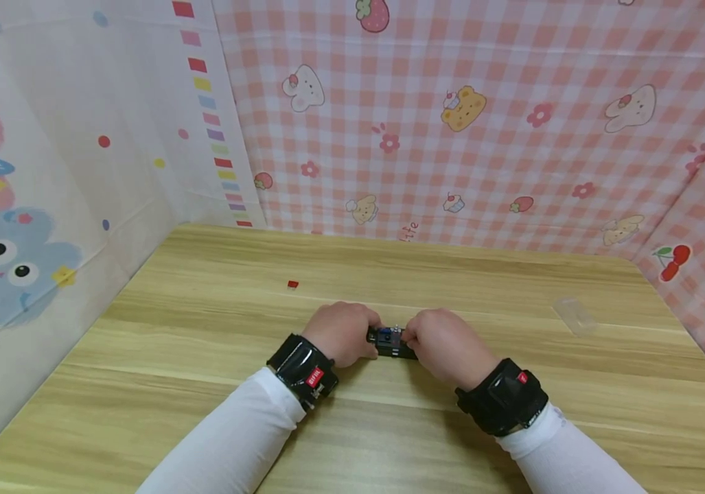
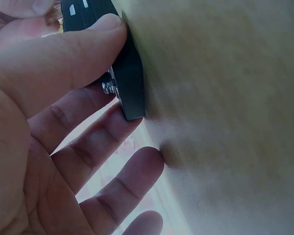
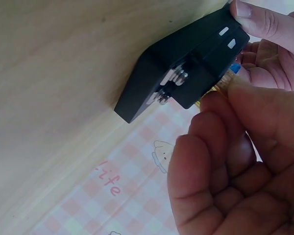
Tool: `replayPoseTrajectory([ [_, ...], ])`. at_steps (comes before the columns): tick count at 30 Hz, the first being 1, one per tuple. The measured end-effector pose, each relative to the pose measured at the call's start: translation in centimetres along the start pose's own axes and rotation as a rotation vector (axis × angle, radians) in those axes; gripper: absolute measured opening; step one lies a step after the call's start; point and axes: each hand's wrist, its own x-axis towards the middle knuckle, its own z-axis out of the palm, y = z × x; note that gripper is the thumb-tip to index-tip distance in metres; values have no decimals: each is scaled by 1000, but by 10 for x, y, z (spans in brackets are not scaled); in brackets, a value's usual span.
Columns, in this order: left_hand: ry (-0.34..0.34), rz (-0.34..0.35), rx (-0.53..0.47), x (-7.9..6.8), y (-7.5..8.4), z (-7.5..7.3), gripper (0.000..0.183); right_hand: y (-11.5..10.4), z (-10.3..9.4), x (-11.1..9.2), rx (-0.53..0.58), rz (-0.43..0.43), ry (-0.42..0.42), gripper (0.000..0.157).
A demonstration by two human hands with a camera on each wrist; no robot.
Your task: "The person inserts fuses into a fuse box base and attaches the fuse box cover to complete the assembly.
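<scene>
A small black plastic block (image 1: 388,339) with silvery screw terminals stands on the table between the two hands. In the right wrist view the block (image 3: 181,49) is tilted, with two screws (image 3: 179,76) on its near end and a bit of blue on its far side. My left hand (image 1: 341,334) grips one end between thumb and fingers; its other fingers spread toward the table in the left wrist view. My right hand (image 1: 449,346) pinches a small translucent yellowish piece (image 3: 224,82) at the block's side. The fingertips hide most of that piece.
A small red piece (image 1: 292,284) lies on the wooden table (image 1: 204,288) beyond the left hand. To the right is a flat clear plastic piece (image 1: 574,315). Patterned cloth (image 1: 414,103) hangs along the table's back and sides.
</scene>
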Motion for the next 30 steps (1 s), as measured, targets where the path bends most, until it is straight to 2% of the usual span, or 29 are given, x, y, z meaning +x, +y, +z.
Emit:
replayPoseTrajectory([
  [22,-5,-2,-2,-1,0,0,28,2,-1,1,-19,-15,-33,8],
  [30,-8,-4,0,0,0,0,29,2,0,1,-35,-22,-13,8],
])
